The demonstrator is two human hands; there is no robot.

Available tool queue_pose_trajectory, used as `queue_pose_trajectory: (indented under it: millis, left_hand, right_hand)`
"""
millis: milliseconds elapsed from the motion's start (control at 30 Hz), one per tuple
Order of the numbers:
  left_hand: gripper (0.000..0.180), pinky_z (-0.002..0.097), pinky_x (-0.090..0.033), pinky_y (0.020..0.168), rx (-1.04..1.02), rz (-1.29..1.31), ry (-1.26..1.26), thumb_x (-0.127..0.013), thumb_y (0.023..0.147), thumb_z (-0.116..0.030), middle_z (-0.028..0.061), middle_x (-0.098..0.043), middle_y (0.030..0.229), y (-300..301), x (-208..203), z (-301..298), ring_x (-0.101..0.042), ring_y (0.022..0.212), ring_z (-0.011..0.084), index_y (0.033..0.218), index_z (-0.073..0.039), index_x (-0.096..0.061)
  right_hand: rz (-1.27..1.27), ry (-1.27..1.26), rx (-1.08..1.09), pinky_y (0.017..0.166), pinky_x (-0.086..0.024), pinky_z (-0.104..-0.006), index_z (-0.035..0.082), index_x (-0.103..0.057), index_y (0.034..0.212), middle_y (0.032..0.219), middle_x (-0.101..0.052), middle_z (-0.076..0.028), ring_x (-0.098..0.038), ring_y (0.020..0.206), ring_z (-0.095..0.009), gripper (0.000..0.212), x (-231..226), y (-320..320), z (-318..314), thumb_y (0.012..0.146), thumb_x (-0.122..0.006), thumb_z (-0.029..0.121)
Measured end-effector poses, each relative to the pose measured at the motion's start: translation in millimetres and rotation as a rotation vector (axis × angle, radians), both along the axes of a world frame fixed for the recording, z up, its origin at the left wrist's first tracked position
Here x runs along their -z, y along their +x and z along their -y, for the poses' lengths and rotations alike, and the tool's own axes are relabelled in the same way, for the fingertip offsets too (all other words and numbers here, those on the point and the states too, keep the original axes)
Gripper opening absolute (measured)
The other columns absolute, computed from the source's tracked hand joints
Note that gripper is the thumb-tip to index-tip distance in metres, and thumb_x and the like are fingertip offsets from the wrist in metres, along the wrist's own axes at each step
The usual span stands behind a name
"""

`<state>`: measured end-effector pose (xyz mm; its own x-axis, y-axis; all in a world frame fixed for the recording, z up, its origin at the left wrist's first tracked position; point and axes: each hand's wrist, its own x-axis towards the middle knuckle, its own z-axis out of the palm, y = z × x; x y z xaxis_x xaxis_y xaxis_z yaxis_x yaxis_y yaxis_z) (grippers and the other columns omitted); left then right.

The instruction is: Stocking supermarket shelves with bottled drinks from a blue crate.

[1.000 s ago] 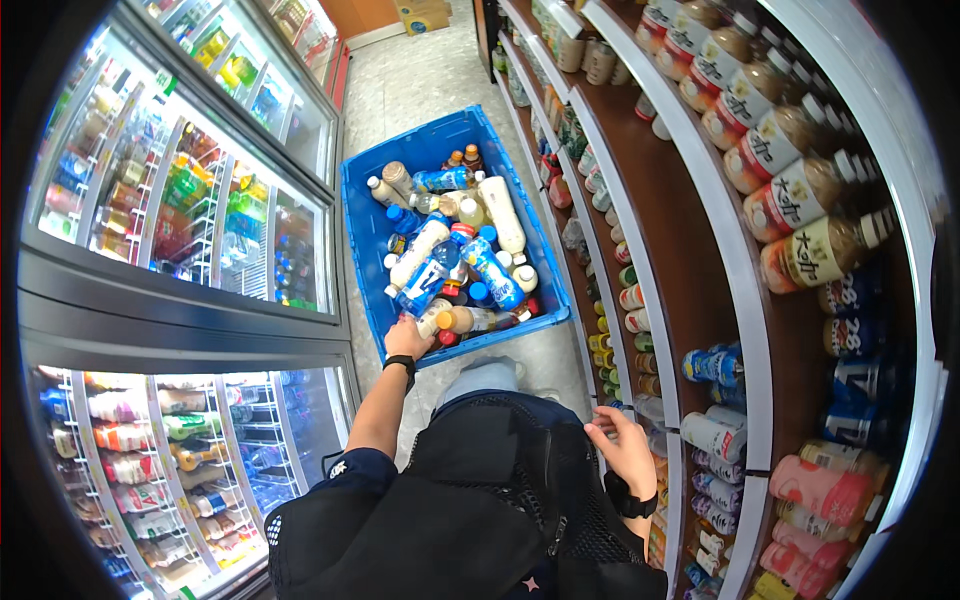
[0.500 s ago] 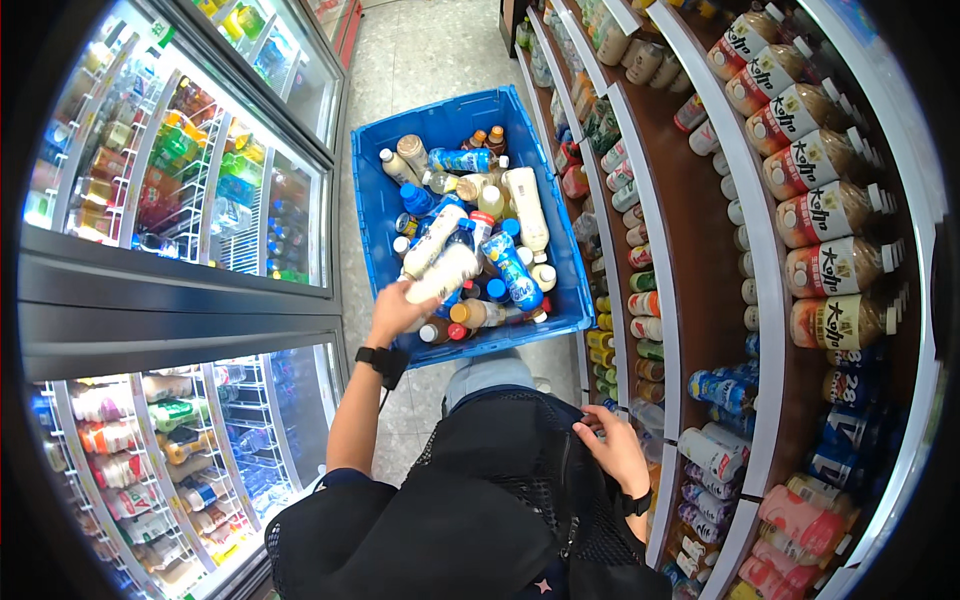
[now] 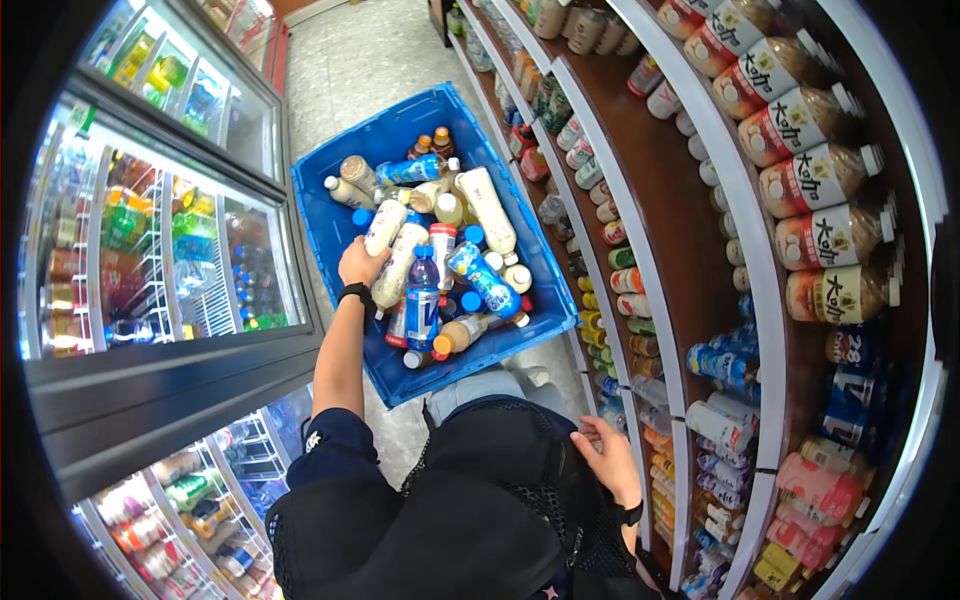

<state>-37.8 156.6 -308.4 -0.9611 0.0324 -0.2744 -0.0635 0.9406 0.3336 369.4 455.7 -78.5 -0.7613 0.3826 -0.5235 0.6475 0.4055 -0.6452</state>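
Observation:
Inside a blue crate, my left hand is closed around the lower end of a cream-coloured bottle. A second cream bottle lies right beside it, and to the right of that a dark blue drink bottle with a blue cap lies over the others. A light blue bottle and a large white bottle lie on the crate's right side. Away from the crate, my right hand hangs by my right side near the shelf, fingers loosely apart, nothing seen in it.
Tall glass-door fridges full of drinks line the left. On the right, a long curved shelf carries rows of bottles and cans, including large brown-drink bottles. The crate stands on the grey floor of the aisle between them.
My left hand has moved up and left with the cream bottle, and the dark blue bottle now shows fully. The whole view has turned, so crate and shelves appear tilted.

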Motion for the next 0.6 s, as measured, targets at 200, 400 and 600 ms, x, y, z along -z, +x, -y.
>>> queue_pose_trajectory:
  millis: [200, 400, 600]
  left_hand:
    - [0.055, 0.0434, -0.041, 0.100, 0.136, -0.090, -0.005, -0.060, 0.086, -0.035, 0.0161, -0.052, 0.135, -25, 45, 8, -0.050, 0.123, 0.0333, 0.130, -0.003, -0.053]
    - [0.040, 0.0458, -0.045, 0.085, 0.265, -0.380, 0.218, -0.064, 0.084, -0.034, 0.0174, -0.060, 0.100, 28, 3, -54, -0.056, 0.098, 0.0364, 0.107, -0.001, -0.059]
    - [0.087, 0.0438, -0.047, 0.082, 0.182, -0.353, 0.080, -0.081, 0.067, -0.035, 0.0169, -0.048, 0.120, 113, -11, -69, -0.054, 0.102, 0.0372, 0.136, -0.004, -0.038]
  right_hand:
    - [0.004, -0.026, 0.073, 0.073, -0.052, -0.0348, 0.000, -0.061, 0.111, 0.092, -0.069, -0.016, -0.068, 0.082, -0.027, 0.032, 2, -16, 13, 0.087, -0.065, 0.021]
    - [0.022, -0.006, 0.047, 0.072, -0.052, -0.0358, 0.001, -0.062, 0.109, 0.091, -0.069, -0.015, -0.068, 0.081, -0.028, 0.030, 4, -26, 14, 0.087, -0.065, 0.020]
    - [0.032, 0.021, 0.019, 0.071, -0.051, -0.0361, 0.001, -0.062, 0.109, 0.091, -0.068, -0.015, -0.067, 0.080, -0.028, 0.029, 6, -23, 24, 0.086, -0.065, 0.019]
